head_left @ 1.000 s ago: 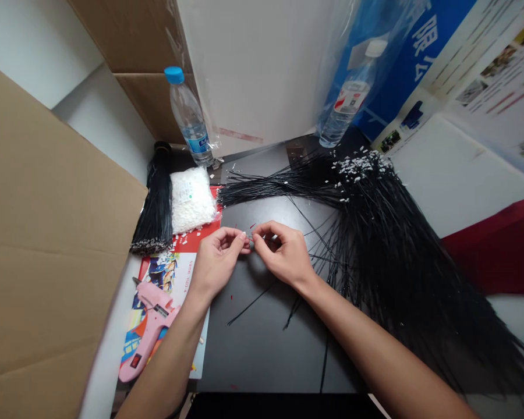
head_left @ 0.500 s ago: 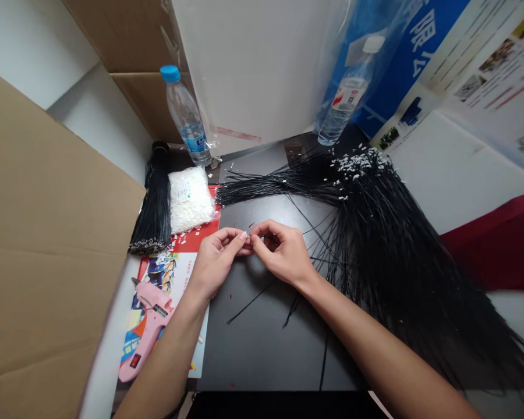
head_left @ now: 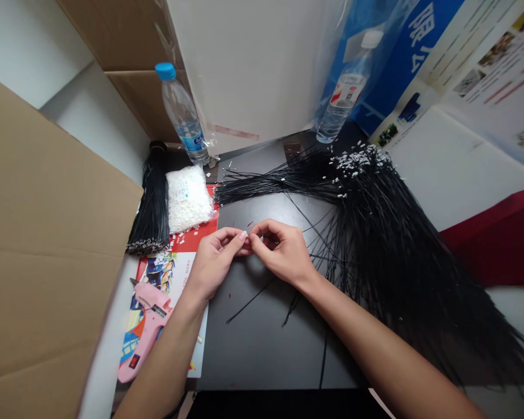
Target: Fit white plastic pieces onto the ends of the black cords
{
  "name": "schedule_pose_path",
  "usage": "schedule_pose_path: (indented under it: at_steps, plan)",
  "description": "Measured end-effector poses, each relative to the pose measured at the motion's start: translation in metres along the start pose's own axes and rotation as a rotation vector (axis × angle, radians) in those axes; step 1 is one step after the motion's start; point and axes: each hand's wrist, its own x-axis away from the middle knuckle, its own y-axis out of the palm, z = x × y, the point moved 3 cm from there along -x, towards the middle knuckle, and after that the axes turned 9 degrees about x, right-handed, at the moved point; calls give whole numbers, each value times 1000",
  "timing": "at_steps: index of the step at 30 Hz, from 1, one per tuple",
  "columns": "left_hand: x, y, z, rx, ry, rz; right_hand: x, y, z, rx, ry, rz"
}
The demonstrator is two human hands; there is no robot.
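Note:
Above the dark table, my left hand (head_left: 216,256) is closed in a pinch on a small white plastic connector housing (head_left: 245,234), whose tip shows at the thumb. My right hand (head_left: 282,247) meets it fingertip to fingertip, thumb and forefinger pressed together; whatever they grip is too small and covered to make out. A loose black wire (head_left: 250,301) lies below the hands, and its far end disappears beneath the right one. To the right spreads a big heap of black wires (head_left: 388,233) with white housings on their ends. Another bundle of black wires (head_left: 266,187) lies behind the hands.
At left are a clear bag of white housings (head_left: 189,201), an upright-looking bundle of black wires (head_left: 147,198) and a pink glue gun (head_left: 146,326) on a printed sheet (head_left: 196,326). Two water bottles (head_left: 186,116) stand at the back. Cardboard (head_left: 52,233) borders the left side.
Both hands keep the same pinch at nearly the same spot. The whole view has shifted very slightly; nothing else visibly differs.

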Motion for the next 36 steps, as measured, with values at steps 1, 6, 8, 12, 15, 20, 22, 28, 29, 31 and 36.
schedule_pose_path:
  at_steps: [1,6,8,12,15,20,22,28,29,31,36]
  plan:
    - [0,0,0,1,1,3,0,0,-1,4,-4,3]
    - [-1,-1,0,16,-4,6,1,-1,-2,2,-19,19]
    - [-1,0,0,21,-5,0,1,-1,-1,-8,-24,26]
    - [0,1,1,22,-2,-5,1,-1,-1,3,-26,16]
    - [0,1,1,13,2,-10,1,-2,-2,26,-54,25]
    - [0,1,2,-38,24,1,2,-6,-7,187,-236,65]
    - [1,1,2,-79,46,6,3,-6,-8,257,-277,73]
    - [3,3,4,-210,162,55,5,-4,-8,332,-267,81]
    - [4,3,4,-221,178,62,5,-3,-8,326,-260,81]
    - [3,3,4,-229,189,63,5,-2,-7,305,-240,76]
    - [2,3,3,-139,142,36,5,-1,-8,224,-177,77]
